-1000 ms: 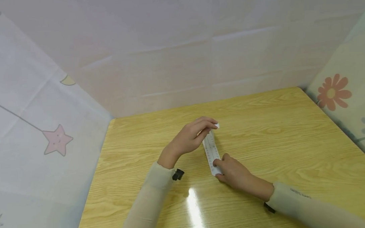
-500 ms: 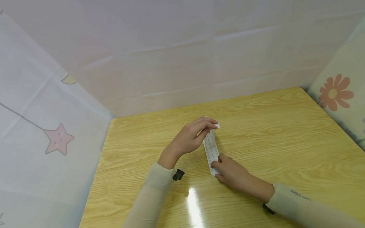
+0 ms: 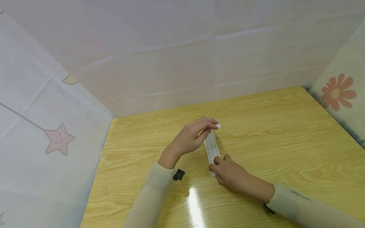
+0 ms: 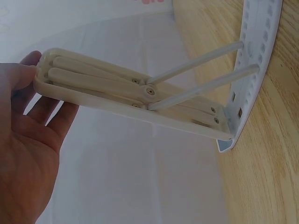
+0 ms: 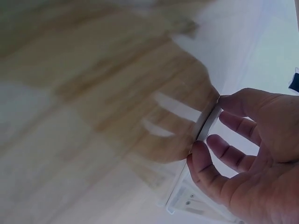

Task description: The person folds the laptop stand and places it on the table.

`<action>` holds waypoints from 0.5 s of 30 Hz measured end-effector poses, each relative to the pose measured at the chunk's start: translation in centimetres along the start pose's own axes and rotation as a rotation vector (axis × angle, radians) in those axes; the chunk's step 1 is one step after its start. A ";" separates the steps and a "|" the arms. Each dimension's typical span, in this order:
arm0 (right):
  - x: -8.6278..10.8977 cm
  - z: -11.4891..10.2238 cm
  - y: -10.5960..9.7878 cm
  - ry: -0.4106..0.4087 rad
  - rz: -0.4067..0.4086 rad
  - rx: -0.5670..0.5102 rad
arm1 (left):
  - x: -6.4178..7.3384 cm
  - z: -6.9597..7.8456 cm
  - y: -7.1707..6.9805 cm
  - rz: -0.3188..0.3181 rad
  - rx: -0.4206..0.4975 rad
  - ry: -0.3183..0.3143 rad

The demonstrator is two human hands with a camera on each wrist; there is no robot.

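A white folding stand (image 3: 212,147) is unfolded on the wooden table. Its notched base strip (image 4: 262,42) lies along the tabletop, and a hinged panel (image 4: 112,108) rises at a slant from the far end. Two thin struts (image 4: 205,91) run from mid-panel down to the base in the left wrist view. My left hand (image 3: 189,136) pinches the panel's raised end between thumb and fingers. At the near end of the base, my right hand (image 3: 232,173) grips the rounded tip (image 5: 209,122) with the thumb on one side and fingers on the other.
The wood-grain table (image 3: 135,139) reaches back to a pale cloth wall (image 3: 174,54). A side cloth with a pink star (image 3: 60,139) hangs on the left, another with a red flower (image 3: 338,92) on the right. Light glares off the table (image 3: 196,207) near the front.
My right hand's fingers have shifted a little left and now cover more of the base's near end. The left hand keeps its hold on the panel, almost still.
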State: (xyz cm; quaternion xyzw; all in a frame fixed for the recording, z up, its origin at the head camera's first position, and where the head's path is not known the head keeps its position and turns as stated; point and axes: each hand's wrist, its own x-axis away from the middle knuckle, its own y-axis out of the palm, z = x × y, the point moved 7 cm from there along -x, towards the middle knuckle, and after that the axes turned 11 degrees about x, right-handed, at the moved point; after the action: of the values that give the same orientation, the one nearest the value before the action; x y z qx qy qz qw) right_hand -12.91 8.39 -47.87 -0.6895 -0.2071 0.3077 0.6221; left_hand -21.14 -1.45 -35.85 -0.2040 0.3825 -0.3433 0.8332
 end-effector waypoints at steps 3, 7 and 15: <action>0.2 0.3 0.2 0.002 -0.019 -0.014 | 0.0 -0.2 -0.1 0.005 0.020 -0.006; 0.4 0.6 0.4 0.013 -0.059 -0.045 | 0.1 -0.3 -0.2 0.011 0.039 -0.021; 0.5 0.9 0.2 0.003 -0.069 -0.093 | 0.3 -0.3 -0.2 -0.005 0.006 -0.009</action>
State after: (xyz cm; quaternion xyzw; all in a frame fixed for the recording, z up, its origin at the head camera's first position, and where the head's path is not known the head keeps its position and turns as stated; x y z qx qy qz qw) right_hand -13.12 9.35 -48.16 -0.7108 -0.2438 0.2749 0.5998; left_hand -21.32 -1.85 -36.05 -0.2042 0.3771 -0.3456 0.8346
